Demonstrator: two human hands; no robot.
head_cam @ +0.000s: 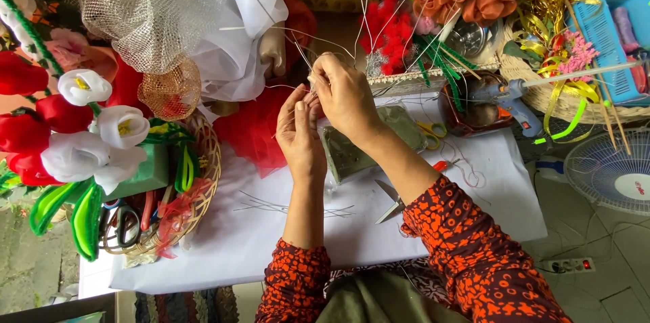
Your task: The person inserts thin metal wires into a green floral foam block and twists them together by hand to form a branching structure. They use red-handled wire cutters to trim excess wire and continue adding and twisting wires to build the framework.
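Observation:
My left hand [300, 135] and my right hand [345, 96] meet above the white table [271, 235], fingertips pinched together on thin white wires [308, 42] that fan upward from them. What sits at the pinch point is too small to make out. Under my right wrist lies a grey-green flat pad [352, 150]. More thin wires [291, 209] lie loose on the tablecloth near my left forearm. A pair of scissors [396, 201] rests by my right forearm.
A wicker basket [203, 181] holds scissors and ribbons at left, beside red and white fabric flowers [88, 133]. A blue glue gun [508, 99] lies at right, near a blue crate [613, 32], a small fan [609, 170] and a floor power strip [569, 265].

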